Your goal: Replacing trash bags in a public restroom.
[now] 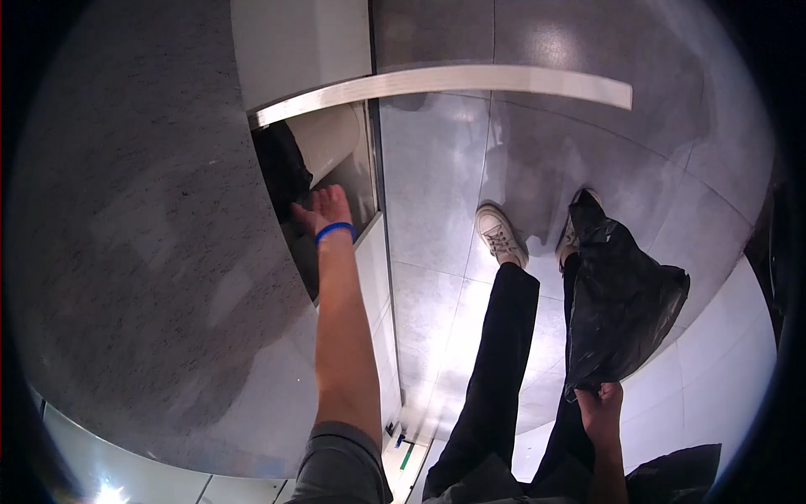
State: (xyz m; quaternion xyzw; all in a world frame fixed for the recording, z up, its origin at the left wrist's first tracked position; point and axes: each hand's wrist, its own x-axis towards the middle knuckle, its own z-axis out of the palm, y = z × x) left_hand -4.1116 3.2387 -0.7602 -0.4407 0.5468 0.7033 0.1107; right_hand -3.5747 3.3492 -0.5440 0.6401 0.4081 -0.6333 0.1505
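My left hand (326, 211), with a blue wristband, reaches into an open cabinet under the grey countertop. Its fingers are spread beside a black plastic bag (283, 164) inside; whether they touch it is unclear. A white rounded object lies beyond the hand in the cabinet. Low on the right, my right hand (601, 403) is closed on the gathered end of another black plastic bag (620, 296), which hangs over my right leg and partly covers that shoe.
The grey countertop (138, 220) fills the left side. An open cabinet door (453, 79), seen edge-on, juts out over the tiled floor (434, 157) ahead. A white curved surface (724, 353) stands at the right. Pale sneakers (497, 233) are on the floor.
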